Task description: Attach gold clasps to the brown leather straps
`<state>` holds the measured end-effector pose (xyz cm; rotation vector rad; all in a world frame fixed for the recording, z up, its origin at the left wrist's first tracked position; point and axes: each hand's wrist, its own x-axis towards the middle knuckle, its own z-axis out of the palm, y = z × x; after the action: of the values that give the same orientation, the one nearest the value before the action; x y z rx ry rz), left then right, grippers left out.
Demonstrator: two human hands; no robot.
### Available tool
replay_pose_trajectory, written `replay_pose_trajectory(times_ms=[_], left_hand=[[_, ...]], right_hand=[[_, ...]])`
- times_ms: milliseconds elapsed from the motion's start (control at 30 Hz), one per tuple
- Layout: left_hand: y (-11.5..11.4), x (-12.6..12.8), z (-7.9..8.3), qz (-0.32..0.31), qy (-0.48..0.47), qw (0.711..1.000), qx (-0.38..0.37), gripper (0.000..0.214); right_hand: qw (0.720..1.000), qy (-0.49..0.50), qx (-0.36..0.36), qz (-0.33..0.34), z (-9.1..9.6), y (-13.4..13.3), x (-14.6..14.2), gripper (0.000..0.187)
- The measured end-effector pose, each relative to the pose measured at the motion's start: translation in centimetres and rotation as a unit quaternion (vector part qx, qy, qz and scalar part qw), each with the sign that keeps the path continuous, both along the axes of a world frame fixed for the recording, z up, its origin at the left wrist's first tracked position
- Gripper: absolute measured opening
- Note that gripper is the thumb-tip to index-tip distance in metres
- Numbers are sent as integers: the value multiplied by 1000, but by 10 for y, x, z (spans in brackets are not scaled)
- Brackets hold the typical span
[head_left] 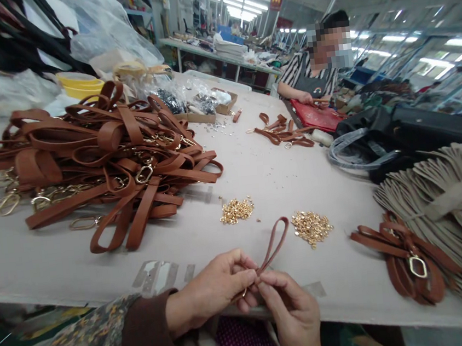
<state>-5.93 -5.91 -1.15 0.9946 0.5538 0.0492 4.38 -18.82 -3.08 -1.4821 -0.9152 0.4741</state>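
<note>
A brown leather strap (278, 235) is pinched between my two hands just over the table's front edge, its loop standing up and tilting right. My left hand (222, 284) is closed on it from the left, thumb on top. Opposite, the fingertips of my right hand (292, 304) press on the same spot. A bit of gold-coloured metal (244, 291) shows beneath the left fingers; its full shape is hidden. Beyond the hands lie two small heaps of gold rivet-like pieces, a left heap (237, 210) and a right heap (311, 227).
A big pile of brown straps with gold clasps (129, 150) covers the table's left. At right are a smaller strap bundle (416, 263) and beige strips (458, 209). Further back are loose straps (280, 132), an open box (196, 116) and a seated person (314, 76) handling something red.
</note>
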Motion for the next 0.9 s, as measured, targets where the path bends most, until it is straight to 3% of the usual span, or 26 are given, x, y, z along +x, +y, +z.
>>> replay_pose_trajectory(times_ms=[133, 333, 633, 733, 900], left_hand=[[0, 1, -1, 43, -14, 999, 27, 47], [0, 1, 2, 18, -19, 998, 51, 39], [-1, -1, 7, -4, -58, 993, 102, 24], [1, -2, 9, -22, -53, 984, 170, 20], [3, -5, 15, -50, -58, 941, 330, 23]], right_hand=[[999, 24, -7, -44, 3, -7, 4, 6], [986, 153, -29, -63, -4, -10, 2, 9], [977, 201, -56, -42, -6, -5, -2, 11], [978, 188, -81, -33, -4, -7, 1, 14], [979, 168, -112, -3, 0, -8, 2, 14]])
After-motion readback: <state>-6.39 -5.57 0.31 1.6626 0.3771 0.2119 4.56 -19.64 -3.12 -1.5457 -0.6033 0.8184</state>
